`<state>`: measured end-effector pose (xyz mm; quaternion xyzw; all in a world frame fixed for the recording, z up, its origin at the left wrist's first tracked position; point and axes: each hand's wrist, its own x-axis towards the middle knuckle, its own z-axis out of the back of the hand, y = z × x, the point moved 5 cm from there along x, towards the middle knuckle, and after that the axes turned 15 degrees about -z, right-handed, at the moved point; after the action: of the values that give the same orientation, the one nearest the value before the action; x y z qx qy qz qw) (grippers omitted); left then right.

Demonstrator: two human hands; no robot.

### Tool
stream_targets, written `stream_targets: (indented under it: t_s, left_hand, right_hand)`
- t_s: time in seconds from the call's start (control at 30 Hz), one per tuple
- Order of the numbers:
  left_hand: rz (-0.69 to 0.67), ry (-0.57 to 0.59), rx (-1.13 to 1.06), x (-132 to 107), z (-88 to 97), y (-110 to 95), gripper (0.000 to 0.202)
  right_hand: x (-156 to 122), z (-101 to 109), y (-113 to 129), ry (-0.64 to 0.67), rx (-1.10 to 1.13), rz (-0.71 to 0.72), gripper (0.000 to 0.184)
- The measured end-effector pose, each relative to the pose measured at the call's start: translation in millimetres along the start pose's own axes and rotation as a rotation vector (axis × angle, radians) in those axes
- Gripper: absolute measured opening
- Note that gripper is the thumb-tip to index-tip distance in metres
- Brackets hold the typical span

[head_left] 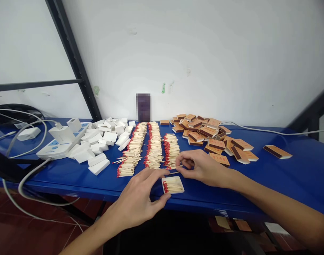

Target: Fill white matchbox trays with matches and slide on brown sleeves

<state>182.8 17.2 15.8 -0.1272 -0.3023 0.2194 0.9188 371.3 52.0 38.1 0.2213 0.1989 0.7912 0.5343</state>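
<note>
A small white matchbox tray [181, 183] lies at the table's front edge, with several red-headed matches [172, 186] inside, heads to the left. My left hand [140, 196] steadies it, thumb at its near edge and index fingertip by its far left corner. Just beyond the tray, my right hand [201, 167] pinches a match [177, 167] between thumb and forefinger. Another matchstick [174, 173] lies close below those fingertips. Behind my hands run three rows of loose matches: a left row [134, 148], a middle row [154, 145] and a shorter right row [172, 148].
White empty trays [98, 136] are heaped at left, beside a power strip [56, 148] with chargers and cables. Orange-brown matchbox sleeves [208, 131] form a pile at right, one sleeve [277, 151] lying apart. A white wall [204, 53] backs the blue table [284, 177].
</note>
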Motion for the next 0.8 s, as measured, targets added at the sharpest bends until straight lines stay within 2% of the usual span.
stream_targets:
  t_s: [0.2,0.5,0.8]
  left_hand:
    - [0.036,-0.014,-0.005,-1,-1.2,5,0.056]
    - [0.006,-0.011,0.022,-2,-0.4,2,0.051]
    - [0.007,0.003,0.020,-1,-0.3,2,0.046]
  right_hand:
    - [-8,-11,16,0.217,0.115,-0.007,0.003]
    - [-8,-11,18,0.182,0.039,0.002,0.007]
    - [-10,-16,23,0.185,0.041,0.047,0.003]
